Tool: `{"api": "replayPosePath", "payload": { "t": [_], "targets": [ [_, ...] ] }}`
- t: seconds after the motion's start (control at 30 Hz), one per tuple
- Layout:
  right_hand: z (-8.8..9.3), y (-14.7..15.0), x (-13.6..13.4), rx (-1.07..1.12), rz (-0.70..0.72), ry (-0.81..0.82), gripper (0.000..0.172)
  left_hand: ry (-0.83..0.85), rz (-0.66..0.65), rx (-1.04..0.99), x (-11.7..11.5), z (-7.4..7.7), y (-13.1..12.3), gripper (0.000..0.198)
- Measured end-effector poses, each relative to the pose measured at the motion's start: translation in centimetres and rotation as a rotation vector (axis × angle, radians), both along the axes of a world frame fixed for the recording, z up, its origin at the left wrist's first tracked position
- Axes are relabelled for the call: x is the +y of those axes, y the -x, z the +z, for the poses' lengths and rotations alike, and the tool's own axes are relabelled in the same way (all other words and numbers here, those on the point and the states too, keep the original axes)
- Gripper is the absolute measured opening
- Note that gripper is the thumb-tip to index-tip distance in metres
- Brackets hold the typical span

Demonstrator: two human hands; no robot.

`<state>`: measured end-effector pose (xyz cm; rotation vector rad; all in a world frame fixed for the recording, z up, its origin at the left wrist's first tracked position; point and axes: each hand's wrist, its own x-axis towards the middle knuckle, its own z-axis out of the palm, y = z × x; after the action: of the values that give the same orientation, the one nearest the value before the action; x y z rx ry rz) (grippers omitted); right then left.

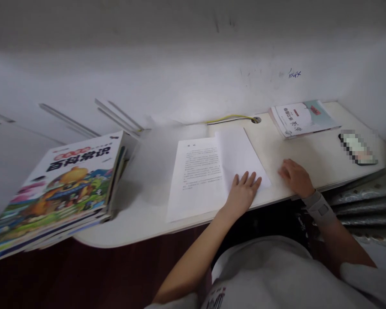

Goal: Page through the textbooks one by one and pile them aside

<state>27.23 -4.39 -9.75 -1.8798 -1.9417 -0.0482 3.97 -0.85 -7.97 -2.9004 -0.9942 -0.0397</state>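
The left hand, fingers slightly spread, rests on the printed paper's blank flap, which stretches lengthwise away; the right hand, fingers curled in, is farther off.

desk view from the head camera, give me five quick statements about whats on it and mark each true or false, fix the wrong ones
1. The left hand rests on white paper. True.
2. The right hand lies on top of the white and teal book. False: it is apart from that book, nearer the front edge of the desk.
3. A stack of books sits to the left of the paper. True.
4. The light wristband is on the left wrist. False: it is on the right wrist.
5. The yellow cable runs along the back of the desk to a round hole. True.
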Motion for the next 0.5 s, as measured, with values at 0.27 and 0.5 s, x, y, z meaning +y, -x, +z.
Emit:
{"api": "replayPosePath", "payload": {
  "t": [0.27, 0.5],
  "targets": [
    [-0.6, 3.1, -2.1, -0.233, -0.021, 0.045, 0.055, 0.000, 0.014, -0.024, -0.2, 0.0, 0.1, 0.045],
    [-0.9, 3.4, -2.2, -0.120, -0.073, -0.023, 0.036, 0.013, 0.003, -0.065, -0.1, -0.5, 0.4, 0.047]
  ]
}}
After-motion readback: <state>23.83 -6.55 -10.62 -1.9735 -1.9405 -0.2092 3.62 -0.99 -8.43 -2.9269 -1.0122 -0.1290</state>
